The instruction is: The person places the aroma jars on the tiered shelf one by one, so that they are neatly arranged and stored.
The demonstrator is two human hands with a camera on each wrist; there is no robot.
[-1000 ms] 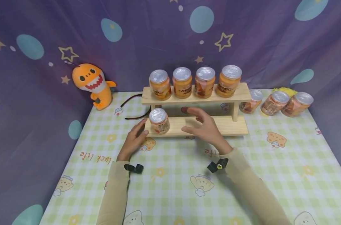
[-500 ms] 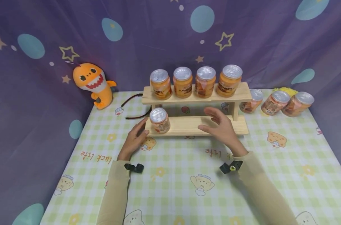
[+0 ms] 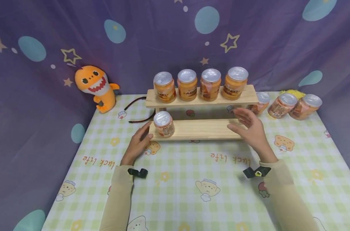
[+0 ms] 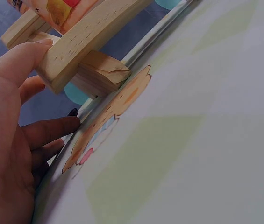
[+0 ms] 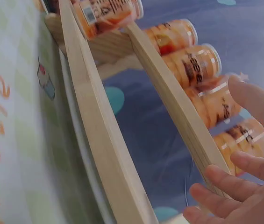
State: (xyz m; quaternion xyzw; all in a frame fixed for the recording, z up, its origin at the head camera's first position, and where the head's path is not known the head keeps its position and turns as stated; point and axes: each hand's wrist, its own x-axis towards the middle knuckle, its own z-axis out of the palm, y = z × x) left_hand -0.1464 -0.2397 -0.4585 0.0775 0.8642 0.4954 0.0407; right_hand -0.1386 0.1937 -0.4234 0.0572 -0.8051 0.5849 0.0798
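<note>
Touches with left hand [image 4: 3, 140], by the thumb, the end of a wooden stand [image 4: 92, 37] bearing a partly visible jar [image 4: 71, 10].

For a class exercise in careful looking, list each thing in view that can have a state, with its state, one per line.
Rack: standing
Lower jar: closed, upright
Top jars: closed, upright
Table jars: closed, upright
Toy: upright
Cloth: spread out
Curtain: hanging
Left hand: open, at rack's left end
Right hand: open, holding nothing
</note>
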